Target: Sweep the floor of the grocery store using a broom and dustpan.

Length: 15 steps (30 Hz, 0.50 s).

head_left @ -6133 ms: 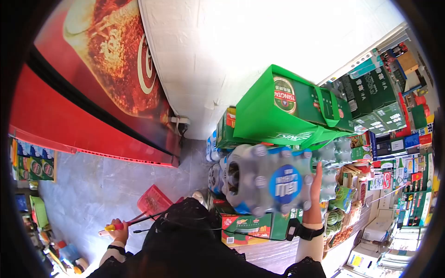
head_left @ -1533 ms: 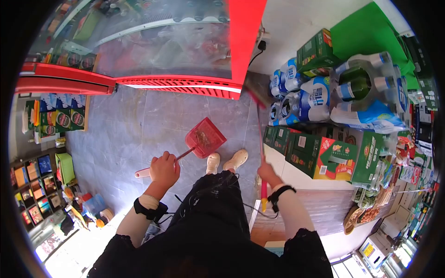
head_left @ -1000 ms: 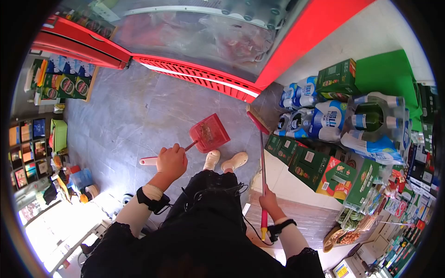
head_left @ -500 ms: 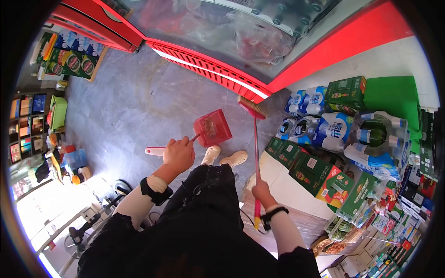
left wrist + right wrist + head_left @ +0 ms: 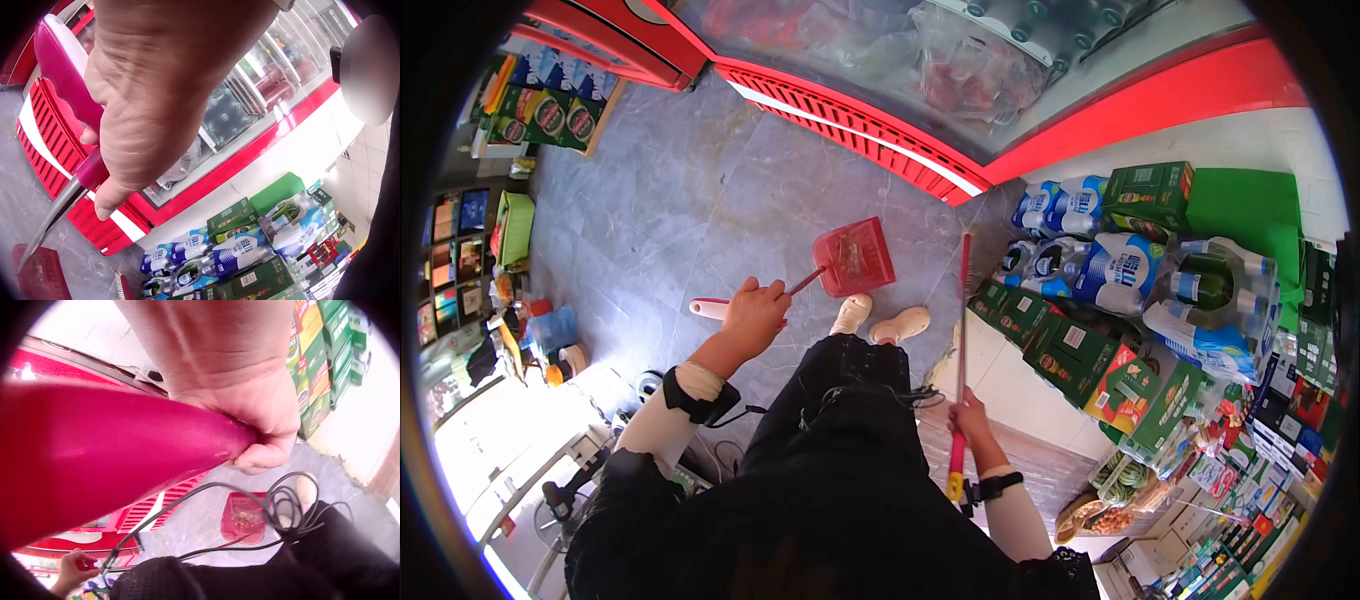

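My left hand (image 5: 752, 318) grips the pink-and-white handle (image 5: 65, 69) of a red dustpan (image 5: 855, 258); its metal rod slants from the fist to the pan. Some debris lies in the pan, which is beside the shoes on the floor. My right hand (image 5: 971, 418) is wrapped round the pink grip of a broom (image 5: 962, 340). The broom's head (image 5: 967, 255), seen edge-on, points away near the fridge corner. In the right wrist view the thick pink grip (image 5: 125, 440) runs into the curled right hand (image 5: 250, 412).
A red fridge (image 5: 850, 130) stands ahead across the grey tiled floor (image 5: 660, 200). Packs of bottled water (image 5: 1118, 272) and green boxes (image 5: 1068, 355) line the right side. A cable (image 5: 206, 487) hangs in loops near the legs. Shelves (image 5: 460, 250) are at the left.
The broom was brought from the far right into both-hands view earlier; over the last half second its head turned edge-on and shifted right. The left hand and dustpan moved slightly left.
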{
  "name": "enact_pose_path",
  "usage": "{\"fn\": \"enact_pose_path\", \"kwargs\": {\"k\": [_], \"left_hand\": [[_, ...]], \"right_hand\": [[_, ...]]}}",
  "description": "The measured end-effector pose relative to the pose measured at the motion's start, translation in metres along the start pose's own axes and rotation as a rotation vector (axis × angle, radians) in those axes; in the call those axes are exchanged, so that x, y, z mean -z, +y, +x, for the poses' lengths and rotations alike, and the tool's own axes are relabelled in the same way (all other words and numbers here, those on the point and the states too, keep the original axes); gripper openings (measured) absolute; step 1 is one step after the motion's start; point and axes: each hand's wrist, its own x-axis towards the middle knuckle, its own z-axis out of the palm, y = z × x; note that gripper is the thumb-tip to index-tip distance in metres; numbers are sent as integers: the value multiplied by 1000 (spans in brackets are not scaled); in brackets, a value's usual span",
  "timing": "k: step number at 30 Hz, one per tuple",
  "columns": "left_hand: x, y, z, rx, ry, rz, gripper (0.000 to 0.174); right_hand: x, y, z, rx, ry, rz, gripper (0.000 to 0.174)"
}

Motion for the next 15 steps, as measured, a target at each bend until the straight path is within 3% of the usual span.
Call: {"fn": "enact_pose_path", "kwargs": {"k": [4,9,12,15], "left_hand": [[-3,-2,-4,-100,23,11,18],[-13,-2,7,-169,54,74,19],[-14,-12,5,-169,64,91,18],[-11,-23,3,-184,104,68,17]], "right_hand": [[-56,-9,1,-63,-125,40,68],[-49,-19,-22,-54,-306,-30,74],[-42,-16,-56,-17,-234,-149,75],[-31,-1,-73,-55,-109,-42,77]]}}
